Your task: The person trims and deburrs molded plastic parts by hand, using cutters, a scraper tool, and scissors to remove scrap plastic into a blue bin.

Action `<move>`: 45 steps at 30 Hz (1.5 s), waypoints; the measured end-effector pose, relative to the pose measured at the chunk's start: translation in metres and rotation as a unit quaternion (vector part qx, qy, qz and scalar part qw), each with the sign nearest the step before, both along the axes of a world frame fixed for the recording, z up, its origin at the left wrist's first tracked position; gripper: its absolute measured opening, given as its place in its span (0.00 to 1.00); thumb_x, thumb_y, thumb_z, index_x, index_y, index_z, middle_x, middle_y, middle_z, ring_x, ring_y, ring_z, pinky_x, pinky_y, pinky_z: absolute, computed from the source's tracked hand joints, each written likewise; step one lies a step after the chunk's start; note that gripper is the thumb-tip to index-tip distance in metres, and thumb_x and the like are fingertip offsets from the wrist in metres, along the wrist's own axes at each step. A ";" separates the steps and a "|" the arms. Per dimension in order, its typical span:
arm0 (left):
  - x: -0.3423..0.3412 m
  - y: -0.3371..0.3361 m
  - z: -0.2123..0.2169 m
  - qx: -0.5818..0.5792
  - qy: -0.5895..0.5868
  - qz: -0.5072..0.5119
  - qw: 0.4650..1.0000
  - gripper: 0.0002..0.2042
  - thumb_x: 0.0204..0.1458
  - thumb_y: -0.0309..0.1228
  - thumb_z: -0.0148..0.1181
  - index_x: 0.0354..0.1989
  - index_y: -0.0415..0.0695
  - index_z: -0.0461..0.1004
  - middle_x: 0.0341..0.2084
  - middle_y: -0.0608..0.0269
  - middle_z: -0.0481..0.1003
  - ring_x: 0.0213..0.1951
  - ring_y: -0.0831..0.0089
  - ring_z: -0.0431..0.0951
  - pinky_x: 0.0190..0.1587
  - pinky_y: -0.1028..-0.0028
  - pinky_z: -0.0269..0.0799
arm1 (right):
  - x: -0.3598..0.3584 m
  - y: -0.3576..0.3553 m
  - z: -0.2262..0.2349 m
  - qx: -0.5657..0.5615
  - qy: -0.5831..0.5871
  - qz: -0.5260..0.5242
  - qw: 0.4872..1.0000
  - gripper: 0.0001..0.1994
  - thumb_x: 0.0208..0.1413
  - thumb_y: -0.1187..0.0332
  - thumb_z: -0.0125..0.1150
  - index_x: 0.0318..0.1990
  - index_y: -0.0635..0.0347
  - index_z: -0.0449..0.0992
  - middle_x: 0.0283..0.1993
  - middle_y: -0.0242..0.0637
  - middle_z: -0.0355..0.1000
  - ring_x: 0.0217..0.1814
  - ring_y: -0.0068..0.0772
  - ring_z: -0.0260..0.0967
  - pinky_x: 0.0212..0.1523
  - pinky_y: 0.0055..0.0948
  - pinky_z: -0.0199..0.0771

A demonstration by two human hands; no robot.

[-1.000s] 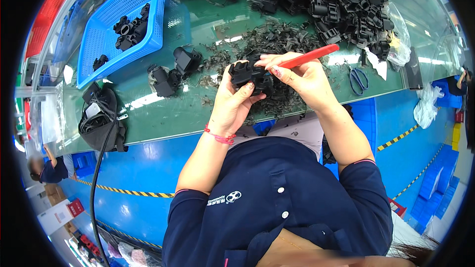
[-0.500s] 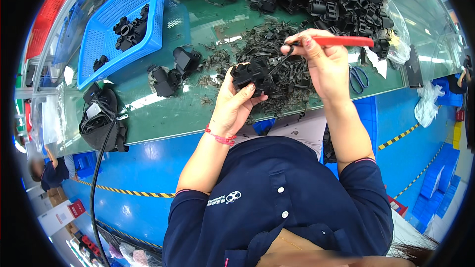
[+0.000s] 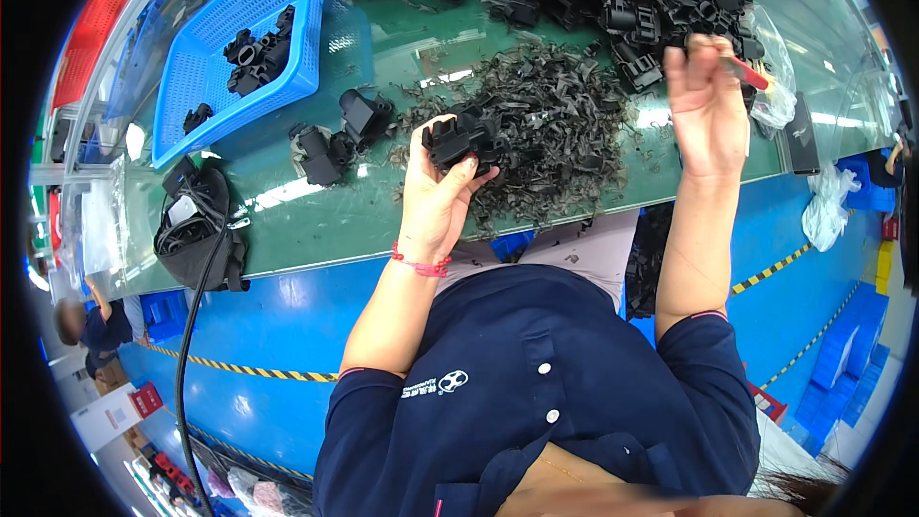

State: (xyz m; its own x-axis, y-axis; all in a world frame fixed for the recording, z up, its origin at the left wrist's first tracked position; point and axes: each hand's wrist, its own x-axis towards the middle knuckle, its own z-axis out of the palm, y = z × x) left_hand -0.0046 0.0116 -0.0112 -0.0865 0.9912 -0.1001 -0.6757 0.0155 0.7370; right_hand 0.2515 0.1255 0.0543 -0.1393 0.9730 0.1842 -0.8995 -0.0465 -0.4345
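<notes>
My left hand (image 3: 438, 193) grips a black molded plastic part (image 3: 466, 139), fingers wrapped around its lower side, just above the near-left edge of the heap of scraps. Off to the right, my right hand (image 3: 710, 120) is raised over the table beside the black parts. A red-handled tool (image 3: 751, 74) sticks out from behind its fingers; its working end is hidden. Thin black plastic trimmings (image 3: 555, 124) lie heaped between my hands. Two more black parts, one (image 3: 321, 155) and another (image 3: 365, 117), sit on the green table left of my left hand.
A blue basket (image 3: 308, 77) with several black parts stands at the left. Black parts (image 3: 632, 14) are piled along the back. A black pouch with a cable (image 3: 201, 239) lies at the table's left edge. At the right are a clear plastic bag (image 3: 777, 86) and a dark flat object (image 3: 800, 139).
My right hand has moved right, away from the black part, carrying the red-handled tool. My left hand has shifted slightly left with the part. My right hand and forearm now cover the blue-handled scissors.
</notes>
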 end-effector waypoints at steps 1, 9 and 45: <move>0.002 0.001 0.001 0.007 -0.001 0.002 1.000 0.24 0.49 0.20 0.56 0.54 0.51 0.59 0.46 0.62 0.67 0.44 0.68 0.71 0.46 0.63 0.72 | -0.017 -0.006 0.001 0.072 -0.260 -0.092 0.959 0.07 0.55 0.70 0.55 0.38 0.61 0.75 0.43 0.36 0.73 0.47 0.32 0.71 0.55 0.31 0.66; 0.010 0.001 -0.001 0.068 0.175 0.078 0.979 0.26 0.43 0.13 0.56 0.51 0.48 0.59 0.53 0.60 0.61 0.51 0.73 0.65 0.51 0.74 0.65 | -0.070 -0.047 -0.020 0.116 -0.432 0.069 0.892 0.09 0.53 0.66 0.59 0.35 0.62 0.76 0.41 0.42 0.73 0.48 0.33 0.67 0.53 0.33 0.61; 0.007 0.003 -0.005 0.047 0.074 0.051 0.995 0.25 0.48 0.17 0.53 0.53 0.51 0.56 0.46 0.62 0.64 0.46 0.69 0.69 0.47 0.61 0.71 | -0.045 -0.015 -0.011 0.263 -0.623 -0.183 0.714 0.07 0.50 0.76 0.58 0.37 0.63 0.78 0.45 0.40 0.72 0.52 0.32 0.67 0.51 0.31 0.65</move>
